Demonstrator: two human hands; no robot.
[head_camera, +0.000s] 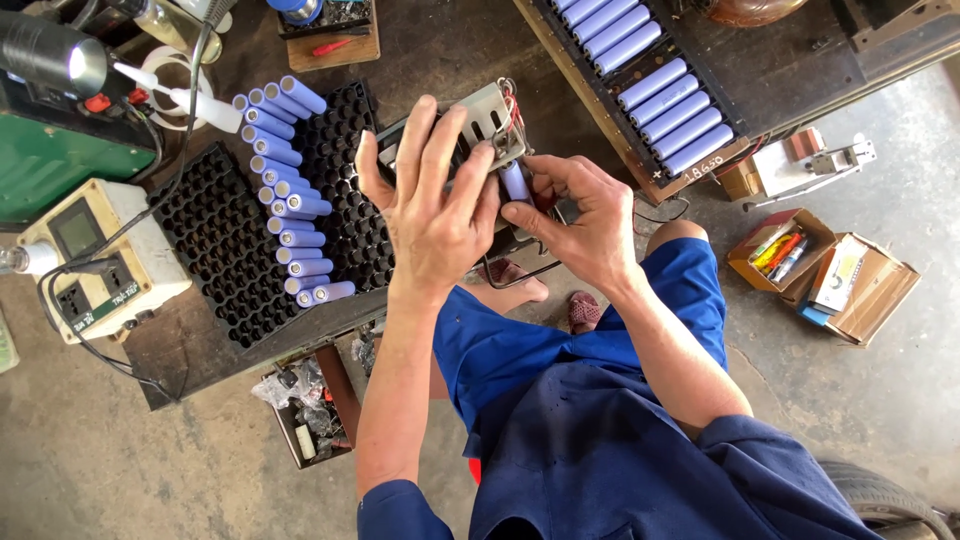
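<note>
While both hands work at chest height over the bench edge, a small battery pack (490, 130) sits between them, black-framed, with a pale metal plate on top and red and white wires bunched at its upper right corner.

Left hand (435, 205): fingers spread and curled over the pack's top and near face, thumb out to the left side. Gripping the pack, holding it steady.

Right hand (585, 215): thumb and forefinger pinched shut on one lilac cell (514, 182) at the pack's lower right corner. Cell stands roughly upright, its upper end against the pack; other fingers folded under.

Around:
- Black honeycomb trays (215, 240) lie flat on the bench left of the hands, most sockets bare.
- Row of loose lilac cells (290, 195) runs down the seam between the trays, lying on their sides, from upper left towards the front edge.
- Long black holder (655, 95) upper right, filled with more lilac cells side by side.
- Cream meter box (100, 255) with sockets at far left, black cable trailing off it.
- Open cardboard boxes (825, 275) on the concrete floor at right, holding small tools and packets.
- Blue workwear fills the lower middle; one bare foot shows below the pack.
</note>
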